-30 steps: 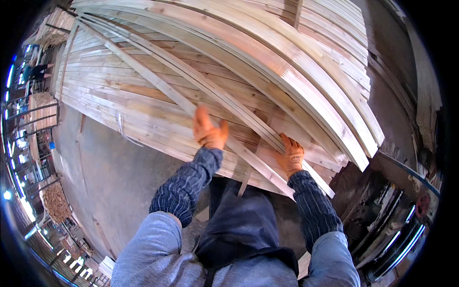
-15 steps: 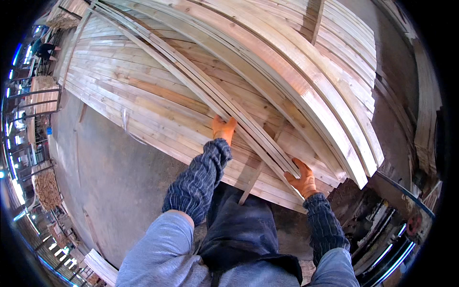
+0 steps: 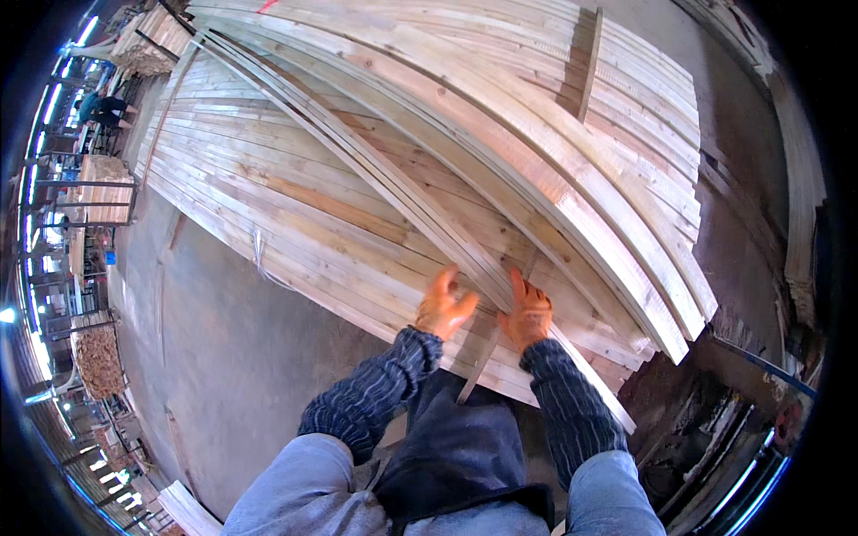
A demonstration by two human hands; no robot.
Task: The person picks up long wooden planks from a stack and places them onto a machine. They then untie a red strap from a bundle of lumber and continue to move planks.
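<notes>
A narrow bundle of long wooden strips (image 3: 393,178) runs slantwise across a wide layer of pale planks (image 3: 344,246). My right hand (image 3: 529,314), in an orange glove, grips the bundle near its lower right end, with the thumb on one side and fingers on the other. Below that hand the strips jut past the planks' near edge. Just left of the bundle, my left hand (image 3: 444,308), gloved in orange too, hovers over the planks. Its fingers are spread and slightly blurred, with nothing visible between them.
Thicker bowed-looking boards (image 3: 572,201) lie on the far side of the bundle. A wooden crosspiece (image 3: 590,67) rests on the stack at upper right. Stacked lumber (image 3: 109,188) lines the left, where a person (image 3: 103,109) bends over. Dark machinery (image 3: 715,429) sits at lower right.
My left hand has come off the strips and moved right and nearer. My right hand has shifted left along the bundle, whose end now sticks out farther toward the lower right.
</notes>
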